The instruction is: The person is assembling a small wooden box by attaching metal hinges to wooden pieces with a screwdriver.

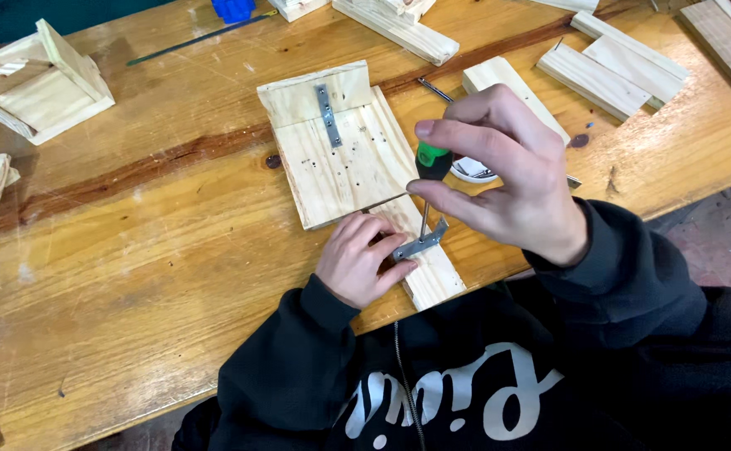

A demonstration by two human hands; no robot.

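My right hand (499,171) grips a screwdriver with a green and black handle (432,160), held upright with its thin shaft pointing down onto a bent grey metal bracket (422,243). My left hand (359,257) presses on that bracket and the narrow wooden strip (436,280) under it. The strip lies along the right edge of a pale wooden panel (344,163) made of two boards joined by a flat metal plate (326,114) with screw holes.
A small wooden house-like piece (44,83) stands at the far left. Several loose wood blocks (607,71) lie at the back right, a longer one (399,29) at the back centre. A small white dish (472,170) sits behind my right hand. The wooden bench edge (131,401) runs near me.
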